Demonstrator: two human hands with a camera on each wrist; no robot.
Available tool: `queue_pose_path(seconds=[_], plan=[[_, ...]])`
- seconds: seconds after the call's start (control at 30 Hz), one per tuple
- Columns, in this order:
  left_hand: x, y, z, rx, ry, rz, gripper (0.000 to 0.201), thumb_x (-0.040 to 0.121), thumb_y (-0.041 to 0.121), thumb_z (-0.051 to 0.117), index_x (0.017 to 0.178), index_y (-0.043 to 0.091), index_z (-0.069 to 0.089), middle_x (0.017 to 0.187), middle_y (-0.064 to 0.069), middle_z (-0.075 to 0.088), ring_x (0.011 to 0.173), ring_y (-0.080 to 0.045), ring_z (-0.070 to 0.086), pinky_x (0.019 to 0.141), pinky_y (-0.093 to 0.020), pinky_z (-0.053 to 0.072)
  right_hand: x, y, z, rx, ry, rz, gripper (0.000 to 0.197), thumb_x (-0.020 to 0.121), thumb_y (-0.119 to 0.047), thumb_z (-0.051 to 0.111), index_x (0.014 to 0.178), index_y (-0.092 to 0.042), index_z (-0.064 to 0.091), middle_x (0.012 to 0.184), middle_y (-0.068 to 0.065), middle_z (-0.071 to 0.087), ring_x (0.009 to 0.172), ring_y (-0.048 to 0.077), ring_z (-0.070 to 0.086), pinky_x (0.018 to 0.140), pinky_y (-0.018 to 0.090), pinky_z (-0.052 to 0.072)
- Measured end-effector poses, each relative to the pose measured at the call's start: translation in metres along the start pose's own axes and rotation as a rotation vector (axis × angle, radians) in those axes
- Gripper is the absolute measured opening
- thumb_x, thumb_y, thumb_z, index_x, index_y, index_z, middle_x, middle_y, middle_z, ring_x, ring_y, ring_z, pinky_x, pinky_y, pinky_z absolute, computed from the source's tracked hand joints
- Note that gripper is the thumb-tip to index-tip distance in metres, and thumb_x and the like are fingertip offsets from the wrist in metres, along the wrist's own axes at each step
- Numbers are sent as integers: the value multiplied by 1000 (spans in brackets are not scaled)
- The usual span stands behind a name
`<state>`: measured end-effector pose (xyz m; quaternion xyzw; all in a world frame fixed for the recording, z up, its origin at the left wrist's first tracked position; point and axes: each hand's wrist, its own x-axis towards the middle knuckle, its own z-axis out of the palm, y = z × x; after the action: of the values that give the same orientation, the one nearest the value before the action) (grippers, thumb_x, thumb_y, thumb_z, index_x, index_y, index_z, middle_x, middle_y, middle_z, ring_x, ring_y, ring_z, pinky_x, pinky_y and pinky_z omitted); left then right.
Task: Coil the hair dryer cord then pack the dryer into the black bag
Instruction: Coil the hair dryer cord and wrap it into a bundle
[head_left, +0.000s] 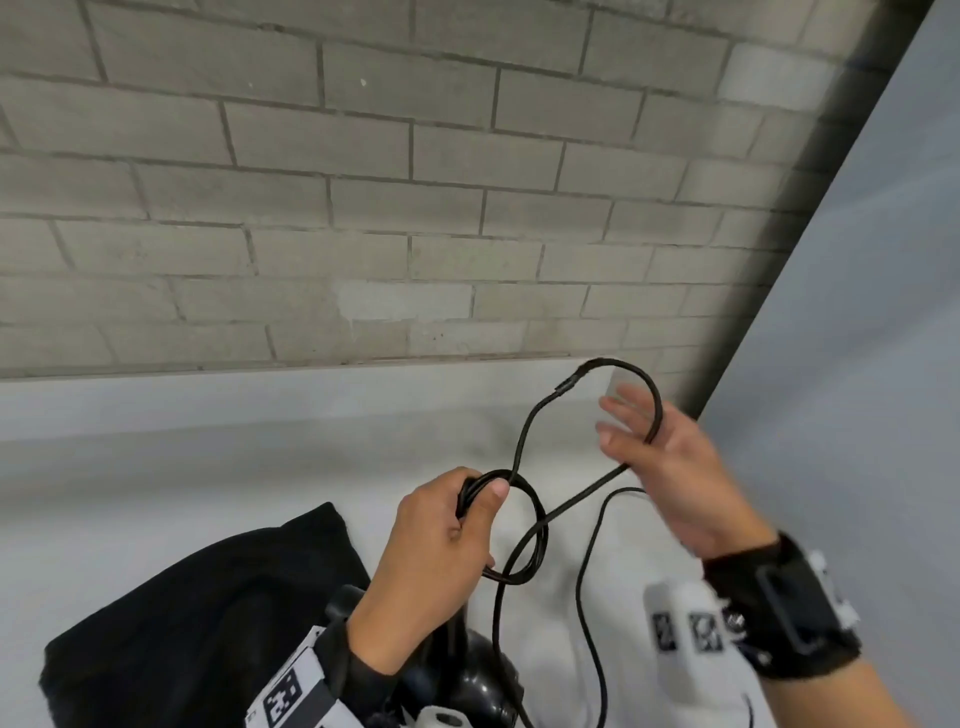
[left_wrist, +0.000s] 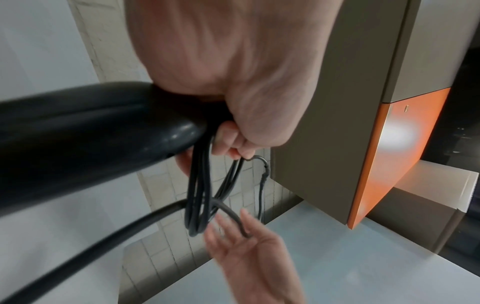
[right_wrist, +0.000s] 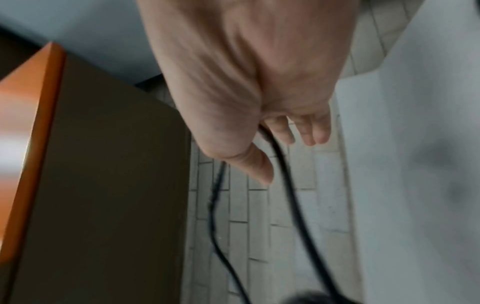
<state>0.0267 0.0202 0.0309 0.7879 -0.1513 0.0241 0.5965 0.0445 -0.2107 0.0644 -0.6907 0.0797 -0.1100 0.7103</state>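
Note:
My left hand grips a small coil of the black cord together with the handle of the black hair dryer, whose body hangs below my wrist. In the left wrist view the dryer handle juts out of my fist beside the hanging cord loops. From the coil the cord rises in a wide loop draped over the straight fingers of my right hand. The cord runs between that hand's thumb and fingers. The black bag lies on the table at lower left.
A white table runs up to a grey brick wall. A pale panel stands at the right. Slack cord trails down toward me. A brown cabinet with an orange edge shows in the wrist views.

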Motion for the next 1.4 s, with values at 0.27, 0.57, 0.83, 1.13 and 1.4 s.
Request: queue_pose_path(seconds=[0.27, 0.57, 0.83, 1.13, 1.4], plan=[[7, 2, 7, 39, 42, 0, 33, 98, 39, 53, 82, 12, 64, 64, -8, 61, 54, -12, 69, 49, -10, 43, -80, 63, 46, -126, 105, 171, 43, 81, -58, 59, 106, -23, 60, 105, -6, 63, 87, 14, 62, 73, 28, 48], [9, 1, 9, 59, 50, -21, 31, 98, 39, 53, 82, 14, 64, 58, 1, 57, 53, -10, 69, 50, -12, 43, -82, 62, 62, -13, 265, -73, 11, 93, -19, 63, 82, -17, 64, 80, -6, 68, 76, 15, 63, 70, 29, 50], [5, 1, 6, 53, 47, -17, 34, 97, 39, 54, 78, 12, 60, 55, 2, 52, 52, -10, 69, 49, -12, 42, -63, -5, -22, 352, 245, -117, 22, 103, -17, 39, 84, -18, 52, 64, -1, 46, 42, 10, 42, 41, 22, 46], [6, -1, 5, 63, 25, 10, 37, 97, 41, 54, 81, 9, 63, 66, -12, 63, 53, -14, 69, 53, -20, 45, -39, -50, -171, -859, 418, -23, 29, 74, -59, 66, 84, -32, 69, 57, -7, 67, 41, 19, 45, 34, 19, 30], [9, -6, 8, 118, 42, 11, 42, 95, 47, 53, 78, 10, 61, 69, -14, 60, 65, -30, 66, 59, -34, 45, -83, 19, -82, -1049, 557, -413, 28, 83, -20, 75, 105, -8, 64, 100, 11, 63, 98, 22, 56, 90, 33, 43]])
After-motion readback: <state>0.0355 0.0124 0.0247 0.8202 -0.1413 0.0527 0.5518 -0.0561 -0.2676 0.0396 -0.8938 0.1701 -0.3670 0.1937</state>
